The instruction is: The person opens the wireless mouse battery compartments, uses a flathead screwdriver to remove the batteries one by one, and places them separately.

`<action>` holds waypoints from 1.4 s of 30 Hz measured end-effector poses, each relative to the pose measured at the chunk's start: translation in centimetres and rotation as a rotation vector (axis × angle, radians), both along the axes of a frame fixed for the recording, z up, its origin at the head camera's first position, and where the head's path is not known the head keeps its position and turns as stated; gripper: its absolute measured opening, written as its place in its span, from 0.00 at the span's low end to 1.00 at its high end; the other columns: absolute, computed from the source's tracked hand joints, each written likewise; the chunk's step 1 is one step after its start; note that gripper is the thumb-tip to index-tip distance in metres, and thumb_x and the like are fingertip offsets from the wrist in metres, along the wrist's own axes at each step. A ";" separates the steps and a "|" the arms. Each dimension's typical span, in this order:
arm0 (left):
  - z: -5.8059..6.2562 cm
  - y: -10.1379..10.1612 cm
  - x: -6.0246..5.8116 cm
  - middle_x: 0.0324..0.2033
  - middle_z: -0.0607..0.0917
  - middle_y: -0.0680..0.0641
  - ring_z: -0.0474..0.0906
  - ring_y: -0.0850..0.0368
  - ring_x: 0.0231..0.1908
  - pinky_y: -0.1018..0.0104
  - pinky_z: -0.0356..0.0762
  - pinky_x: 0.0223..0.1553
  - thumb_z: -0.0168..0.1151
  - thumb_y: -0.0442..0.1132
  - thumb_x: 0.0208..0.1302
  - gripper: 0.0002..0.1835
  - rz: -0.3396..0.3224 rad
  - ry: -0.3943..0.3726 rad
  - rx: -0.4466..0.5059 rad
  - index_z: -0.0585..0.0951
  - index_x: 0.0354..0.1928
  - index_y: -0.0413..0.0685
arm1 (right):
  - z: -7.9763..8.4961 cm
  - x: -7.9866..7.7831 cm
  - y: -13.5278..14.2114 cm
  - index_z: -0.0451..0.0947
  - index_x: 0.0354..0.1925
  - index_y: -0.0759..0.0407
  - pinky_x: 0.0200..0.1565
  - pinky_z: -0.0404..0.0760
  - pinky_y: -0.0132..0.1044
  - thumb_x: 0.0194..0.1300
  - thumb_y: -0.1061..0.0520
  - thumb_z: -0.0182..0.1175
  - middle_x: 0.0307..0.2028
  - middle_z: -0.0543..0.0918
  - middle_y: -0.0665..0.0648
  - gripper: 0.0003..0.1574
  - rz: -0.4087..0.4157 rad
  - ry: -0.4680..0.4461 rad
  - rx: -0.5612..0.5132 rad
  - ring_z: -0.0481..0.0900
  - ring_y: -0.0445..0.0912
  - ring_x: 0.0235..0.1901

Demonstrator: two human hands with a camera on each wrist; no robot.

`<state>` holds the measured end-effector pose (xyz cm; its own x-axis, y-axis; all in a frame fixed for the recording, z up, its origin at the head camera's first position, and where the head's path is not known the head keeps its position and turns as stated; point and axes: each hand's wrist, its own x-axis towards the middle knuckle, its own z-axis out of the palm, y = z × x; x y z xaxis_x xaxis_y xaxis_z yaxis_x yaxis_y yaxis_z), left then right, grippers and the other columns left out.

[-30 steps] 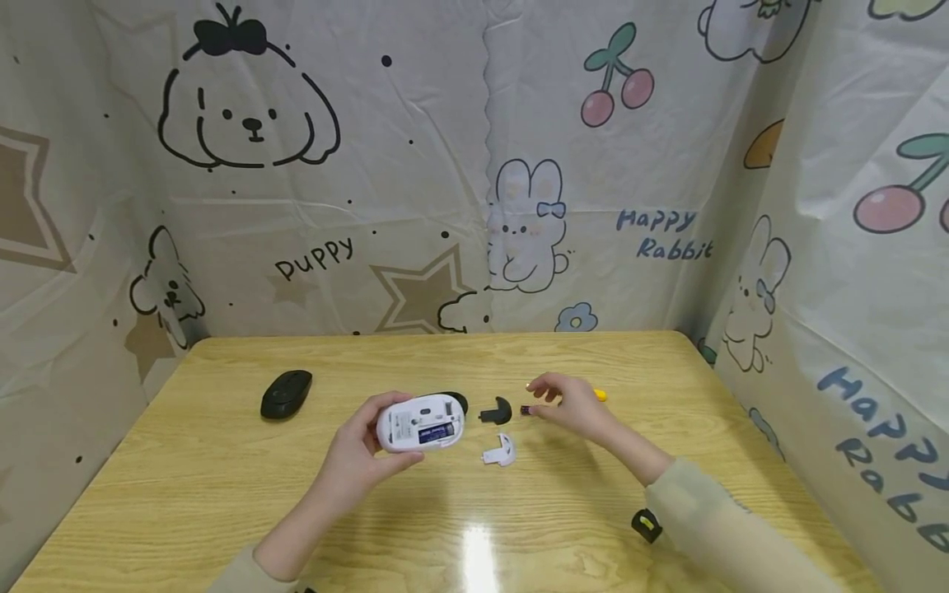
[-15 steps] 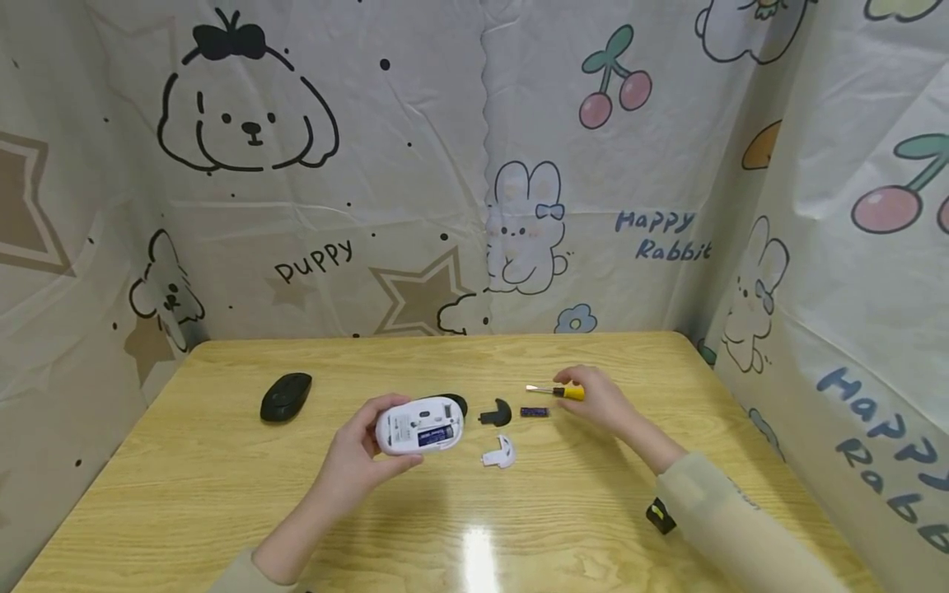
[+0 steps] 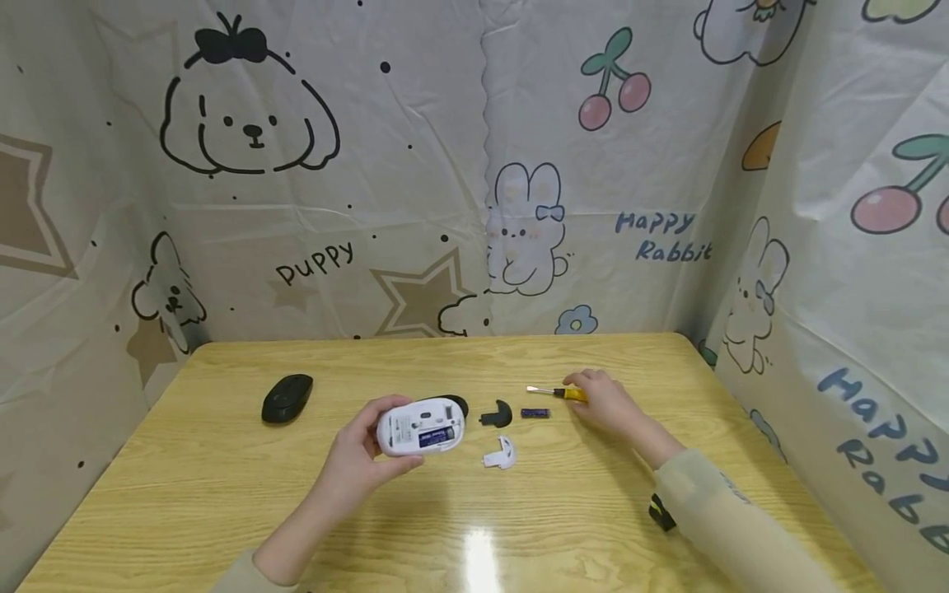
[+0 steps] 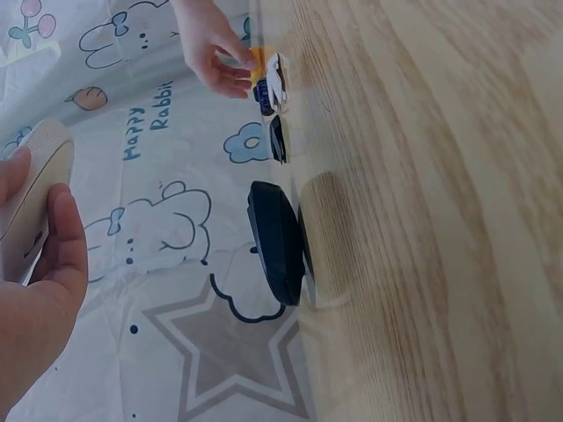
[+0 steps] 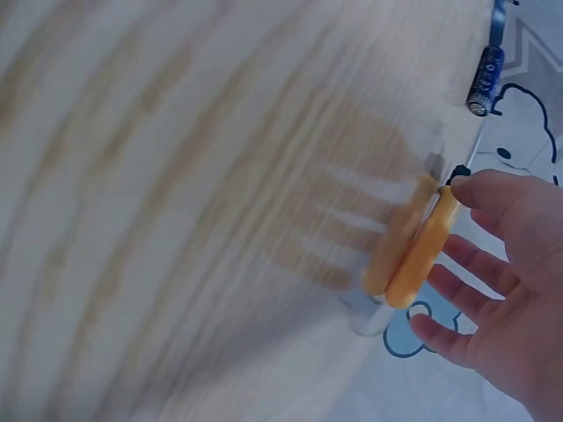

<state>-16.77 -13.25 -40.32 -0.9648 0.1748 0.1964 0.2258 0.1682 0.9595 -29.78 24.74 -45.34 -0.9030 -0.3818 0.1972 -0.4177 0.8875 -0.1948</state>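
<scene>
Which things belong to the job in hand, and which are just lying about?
Likely the job:
white mouse, in left hand
yellow screwdriver, at right hand
loose battery
white cover

Probably lying about:
left black mouse
second black mouse
black cover
black-and-yellow object

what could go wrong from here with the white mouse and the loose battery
The left hand holds the white mouse above the table with the battery inside it uncovered, so that battery might slip out if tipped. The loose battery lies near the yellow screwdriver; the right hand, at the handle, might knock it rolling.
</scene>
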 end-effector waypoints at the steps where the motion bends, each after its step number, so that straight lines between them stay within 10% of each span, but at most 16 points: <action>1: 0.0 0.0 0.0 0.52 0.75 0.42 0.77 0.51 0.48 0.71 0.80 0.45 0.75 0.28 0.41 0.39 0.000 0.001 -0.001 0.71 0.60 0.49 | -0.1 -0.1 0.0 0.76 0.52 0.60 0.48 0.77 0.58 0.58 0.59 0.66 0.48 0.80 0.63 0.23 0.007 0.004 0.015 0.76 0.60 0.48; 42: 0.0 -0.2 0.0 0.53 0.75 0.44 0.75 0.50 0.50 0.73 0.78 0.47 0.75 0.31 0.45 0.37 0.015 -0.013 -0.029 0.71 0.59 0.53 | 0.0 -1.3 -0.4 0.77 0.42 0.61 0.40 0.81 0.44 0.54 0.63 0.67 0.36 0.82 0.57 0.16 -0.044 -0.053 0.007 0.80 0.49 0.37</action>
